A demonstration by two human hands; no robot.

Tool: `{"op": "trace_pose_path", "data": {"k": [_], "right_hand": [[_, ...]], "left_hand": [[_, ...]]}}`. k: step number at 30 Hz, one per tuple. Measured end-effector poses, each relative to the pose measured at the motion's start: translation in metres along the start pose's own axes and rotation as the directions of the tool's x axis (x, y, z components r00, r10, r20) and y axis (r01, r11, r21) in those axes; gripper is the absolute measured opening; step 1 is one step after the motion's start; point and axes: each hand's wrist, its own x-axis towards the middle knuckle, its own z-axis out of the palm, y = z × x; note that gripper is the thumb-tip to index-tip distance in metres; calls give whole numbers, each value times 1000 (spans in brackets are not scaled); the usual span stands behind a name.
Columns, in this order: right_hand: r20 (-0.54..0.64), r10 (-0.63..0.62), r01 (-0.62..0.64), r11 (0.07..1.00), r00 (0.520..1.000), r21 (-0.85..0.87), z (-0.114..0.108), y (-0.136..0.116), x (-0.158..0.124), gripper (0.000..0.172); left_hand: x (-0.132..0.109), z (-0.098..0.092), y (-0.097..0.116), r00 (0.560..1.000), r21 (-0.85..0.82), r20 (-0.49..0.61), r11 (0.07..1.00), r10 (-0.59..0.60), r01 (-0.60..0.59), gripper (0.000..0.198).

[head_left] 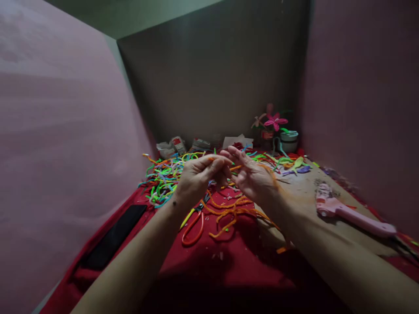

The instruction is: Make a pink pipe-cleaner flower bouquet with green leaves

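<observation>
My left hand [199,173] is closed in a pinch above the middle of the table, with a bit of orange pipe cleaner [210,158] showing at its fingers. Facing it, my right hand [253,176] has its fingers loosely apart, the fingertips close to the left ones. A small green tip [232,163] shows between the two hands; what it belongs to is hidden. Below them, several orange pipe cleaners [234,212] lie loose on the red cloth [212,266]. Pliers [194,220] with one red and one yellow handle rest beside these.
Tangled multicoloured pipe cleaners [165,176] cover the back left. A black phone [114,235] lies at the left edge. On the right, a pink glue gun [353,216] rests on a board [303,192]. Behind stand a pink flower [276,121] and a small pot [289,141].
</observation>
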Motion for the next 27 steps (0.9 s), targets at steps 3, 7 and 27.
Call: {"op": "trace_pose_path", "data": {"k": [3, 7, 27], "right_hand": [[-89, -7, 12, 998, 996, 62, -10, -17, 2, 21], [-272, 52, -56, 998, 961, -8, -26, -24, 6, 19], [-79, 227, -238, 861, 971, -450, -17, 25, -11, 13]], "left_hand": [[-1, 0, -13, 999, -34, -47, 999, -8, 7, 20], [14, -18, -32, 951, -230, -309, 971, -3, -72, 17], [29, -4, -48, 971, -282, -78, 939, -227, 197, 17]]}}
